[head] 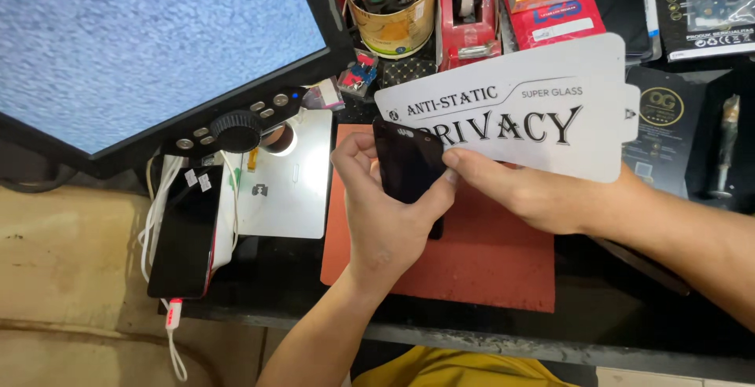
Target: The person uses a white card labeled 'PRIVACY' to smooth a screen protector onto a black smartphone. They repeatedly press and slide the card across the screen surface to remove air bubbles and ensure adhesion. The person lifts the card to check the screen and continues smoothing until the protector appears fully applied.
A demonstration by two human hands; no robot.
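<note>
Monitor with a blank pale-blue screen and black frame fills the upper left, tilted over the dark tabletop. Below it, at the tabletop's left edge, a black rectangular phone lies flat on a white cable. Just right of the phone sits a white lit stage plate under a black knob and a row of grey buttons. An orange-red rectangular work mat covers the middle of the tabletop.

Above the mat, the left hand is clamped on a small dark rectangular glass panel, thumb on one long edge and fingers curled behind it, holding it upright and clear of the mat. The right hand meets it from the right, thumb and forefinger pinching the panel's right edge. A long white card sleeve with black lettering lies tilted just behind both hands, its left end partly hidden by the panel.

Along the back stand a yellow tin full of hand tools, a red tape dispenser and red and black flat boxes farther right.
</note>
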